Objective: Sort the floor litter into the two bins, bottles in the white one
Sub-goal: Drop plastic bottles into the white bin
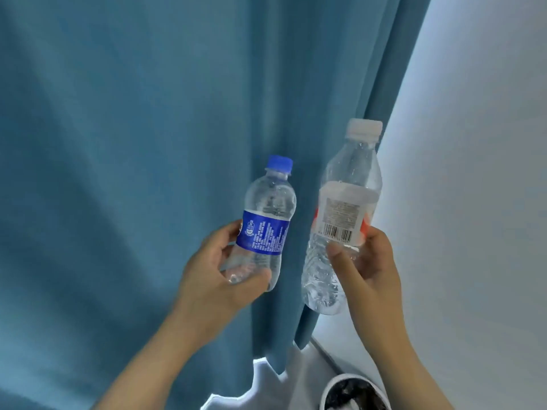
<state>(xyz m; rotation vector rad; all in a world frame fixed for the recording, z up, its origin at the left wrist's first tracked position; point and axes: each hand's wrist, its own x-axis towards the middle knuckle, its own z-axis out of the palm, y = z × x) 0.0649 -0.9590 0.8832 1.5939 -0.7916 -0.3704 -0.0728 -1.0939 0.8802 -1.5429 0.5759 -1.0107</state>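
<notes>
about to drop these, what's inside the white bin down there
The white bin shows a dark crinkled lining and one pale scrap low in it. The right forearm covers its right side and the frame cuts off the rest.

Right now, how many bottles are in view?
2: a blue-capped bottle in the left hand, a white-capped bottle in the right hand. The bin at the bottom edge may hide more.
</notes>
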